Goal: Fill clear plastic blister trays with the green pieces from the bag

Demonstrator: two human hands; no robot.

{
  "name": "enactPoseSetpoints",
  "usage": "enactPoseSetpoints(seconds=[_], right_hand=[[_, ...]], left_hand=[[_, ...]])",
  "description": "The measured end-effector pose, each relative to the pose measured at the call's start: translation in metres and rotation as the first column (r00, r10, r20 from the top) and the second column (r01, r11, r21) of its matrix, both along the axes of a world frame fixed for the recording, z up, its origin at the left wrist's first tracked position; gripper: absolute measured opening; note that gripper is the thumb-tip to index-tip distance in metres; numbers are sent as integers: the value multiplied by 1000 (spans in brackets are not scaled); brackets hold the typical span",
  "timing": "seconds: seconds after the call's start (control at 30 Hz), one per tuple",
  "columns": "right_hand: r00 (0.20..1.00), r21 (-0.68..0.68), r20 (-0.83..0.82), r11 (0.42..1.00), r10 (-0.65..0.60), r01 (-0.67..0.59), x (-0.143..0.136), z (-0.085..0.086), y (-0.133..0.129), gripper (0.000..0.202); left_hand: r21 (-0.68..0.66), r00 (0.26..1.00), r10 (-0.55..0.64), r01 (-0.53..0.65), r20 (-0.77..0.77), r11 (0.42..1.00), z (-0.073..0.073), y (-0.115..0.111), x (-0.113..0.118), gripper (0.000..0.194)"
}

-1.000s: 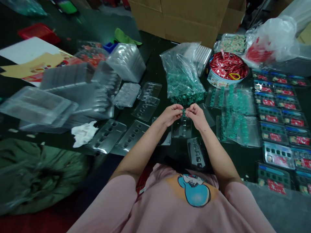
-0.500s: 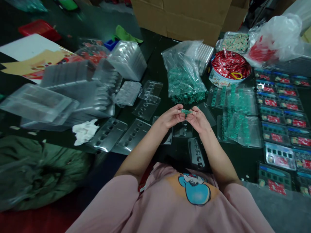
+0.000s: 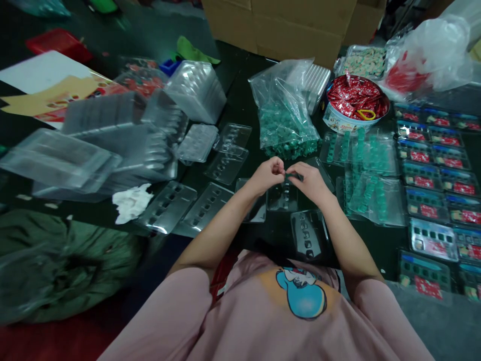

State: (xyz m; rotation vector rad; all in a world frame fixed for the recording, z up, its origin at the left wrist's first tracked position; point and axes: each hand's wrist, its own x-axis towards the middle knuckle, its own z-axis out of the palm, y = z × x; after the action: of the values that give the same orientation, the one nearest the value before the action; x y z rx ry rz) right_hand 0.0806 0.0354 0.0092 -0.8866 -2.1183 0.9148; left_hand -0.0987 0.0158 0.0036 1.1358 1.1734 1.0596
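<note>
My left hand [image 3: 268, 176] is closed, its thumb and fingertips pinched at one end of a small green plastic piece [image 3: 292, 176]. My right hand [image 3: 310, 182] pinches the other end, and its fingers hide most of the piece. Under both hands lies a clear plastic blister tray [image 3: 284, 196] with a row of square pockets. Just beyond them is a clear bag [image 3: 284, 118] with many similar green pieces [image 3: 296, 150] spilling from its mouth. Another clear tray [image 3: 306, 234] lies close to my body.
Stacked clear plastic trays [image 3: 108, 118] fill the left side, with a white crumpled tissue [image 3: 131, 203] in front. To the right lie trays filled with green pieces [image 3: 370, 188], a round tin of red packets [image 3: 356, 100] and rows of filled packs [image 3: 423, 183]. A cardboard box [image 3: 281, 27] stands behind.
My right hand has turned, so its back now faces up and covers more of the green piece. My left hand has shifted slightly left and curled its fingers in.
</note>
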Motion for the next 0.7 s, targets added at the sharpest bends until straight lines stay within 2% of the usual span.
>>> enactPoseSetpoints(seconds=[0.1, 0.2, 0.3, 0.37, 0.47, 0.5, 0.57, 0.63, 0.7], right_hand=[[998, 48, 61, 999, 14, -17, -4, 0, -1, 20], [999, 0, 29, 1000, -22, 22, -6, -2, -3, 16], [991, -135, -59, 985, -120, 111, -7, -11, -1, 6], [965, -254, -145, 951, -220, 179, -5, -19, 3, 1], [917, -387, -271, 906, -292, 174, 2, -21, 6, 7], [915, -385, -298, 911, -273, 146, 4, -17, 5, 7], [941, -288, -292, 954, -170, 83, 7, -6, -1, 7], [977, -134, -211, 991, -37, 8, 8, 6, -8, 14], [992, -24, -112, 997, 65, -68, 6, 12, -13, 18]], left_hand=[[-9, 1000, -27, 27, -5, 1000, 2, 0, 0, 26], [-25, 998, -56, 57, 20, 998, 4, 0, -2, 28], [-42, 996, -77, 79, 53, 996, 4, -2, -6, 29], [-71, 988, -127, 133, 88, 989, 3, -5, -9, 31], [-97, 978, -161, 174, 130, 980, 2, -8, -13, 34], [-100, 981, -134, 149, 139, 984, 1, -8, -14, 34], [-124, 984, -56, 77, 166, 989, 1, -7, -15, 32], [-188, 977, -8, 48, 212, 981, 2, -5, -15, 30], [-258, 962, -1, 74, 272, 963, 4, -4, -15, 29]])
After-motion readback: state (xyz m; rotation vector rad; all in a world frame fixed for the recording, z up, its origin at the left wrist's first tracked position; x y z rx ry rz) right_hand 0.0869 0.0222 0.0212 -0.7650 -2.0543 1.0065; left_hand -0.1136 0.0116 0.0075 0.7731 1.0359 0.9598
